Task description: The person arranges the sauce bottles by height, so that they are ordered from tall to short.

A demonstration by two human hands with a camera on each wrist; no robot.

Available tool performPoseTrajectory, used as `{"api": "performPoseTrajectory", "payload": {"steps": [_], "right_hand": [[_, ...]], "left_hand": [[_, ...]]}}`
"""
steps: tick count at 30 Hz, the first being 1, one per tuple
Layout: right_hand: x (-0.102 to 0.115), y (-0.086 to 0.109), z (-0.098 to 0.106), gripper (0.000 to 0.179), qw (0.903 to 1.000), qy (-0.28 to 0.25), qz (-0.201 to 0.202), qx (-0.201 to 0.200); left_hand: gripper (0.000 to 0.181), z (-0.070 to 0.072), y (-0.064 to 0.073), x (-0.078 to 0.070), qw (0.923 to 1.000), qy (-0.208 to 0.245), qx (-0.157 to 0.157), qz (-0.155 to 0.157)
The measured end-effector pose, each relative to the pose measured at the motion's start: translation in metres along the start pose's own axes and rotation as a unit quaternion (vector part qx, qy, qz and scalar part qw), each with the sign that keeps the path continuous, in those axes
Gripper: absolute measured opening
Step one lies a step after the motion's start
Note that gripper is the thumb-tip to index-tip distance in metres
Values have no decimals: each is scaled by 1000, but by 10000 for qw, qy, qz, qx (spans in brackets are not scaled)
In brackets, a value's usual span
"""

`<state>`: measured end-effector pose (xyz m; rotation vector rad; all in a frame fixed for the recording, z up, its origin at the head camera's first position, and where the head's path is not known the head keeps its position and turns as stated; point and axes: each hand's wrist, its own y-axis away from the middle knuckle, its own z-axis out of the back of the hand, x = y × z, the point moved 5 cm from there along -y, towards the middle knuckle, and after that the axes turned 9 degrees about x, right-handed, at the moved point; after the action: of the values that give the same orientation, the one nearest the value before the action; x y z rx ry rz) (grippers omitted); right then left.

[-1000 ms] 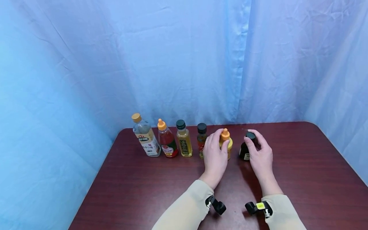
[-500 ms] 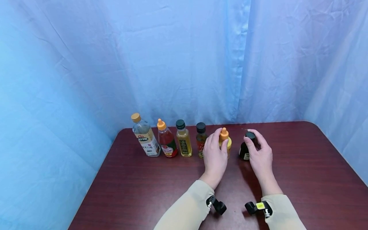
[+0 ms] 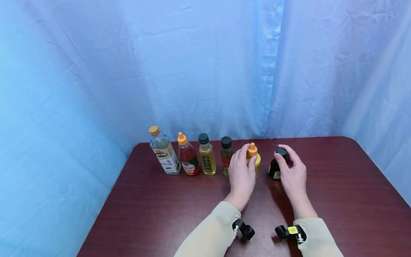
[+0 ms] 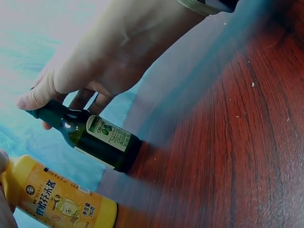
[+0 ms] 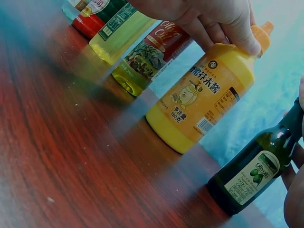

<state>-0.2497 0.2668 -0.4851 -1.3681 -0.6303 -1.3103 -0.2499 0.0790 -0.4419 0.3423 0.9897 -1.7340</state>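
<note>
My left hand (image 3: 241, 175) grips the neck of a yellow squeeze bottle of honey mustard sauce (image 5: 202, 97) with an orange nozzle cap. The bottle stands upright on the table, its label plain in the right wrist view. To its right, a small dark-green olive oil bottle (image 4: 107, 137) stands upright too. The thumb and fingers of my right hand (image 3: 293, 175) close round its cap and neck. A gap separates the two bottles. In the head view the left hand covers much of the yellow bottle's body.
Left of the hands, a row holds an olive oil bottle with a red label (image 3: 226, 157), a square light-oil bottle (image 3: 207, 159), a red sauce squeeze bottle (image 3: 188, 159) and a tall white vinegar bottle (image 3: 165, 153). Blue curtains (image 3: 205, 71) hang behind the dark red table (image 3: 154, 214).
</note>
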Motion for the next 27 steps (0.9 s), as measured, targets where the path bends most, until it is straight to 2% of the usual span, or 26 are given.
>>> {"api": "performPoseTrajectory", "payload": {"steps": [14,21,27], "right_hand": [[8,1,-11,38,9998,-191,93,70],[10,1,-14,39,9977,-582,295,179],[9,2,-15,41,9980,-566,177,208]], "left_hand": [[41,0,1,0,10000,-61,11,15],[41,2,1,-1,10000,-60,23,38],[42,1,1,0,9999,-44,32,97]]}}
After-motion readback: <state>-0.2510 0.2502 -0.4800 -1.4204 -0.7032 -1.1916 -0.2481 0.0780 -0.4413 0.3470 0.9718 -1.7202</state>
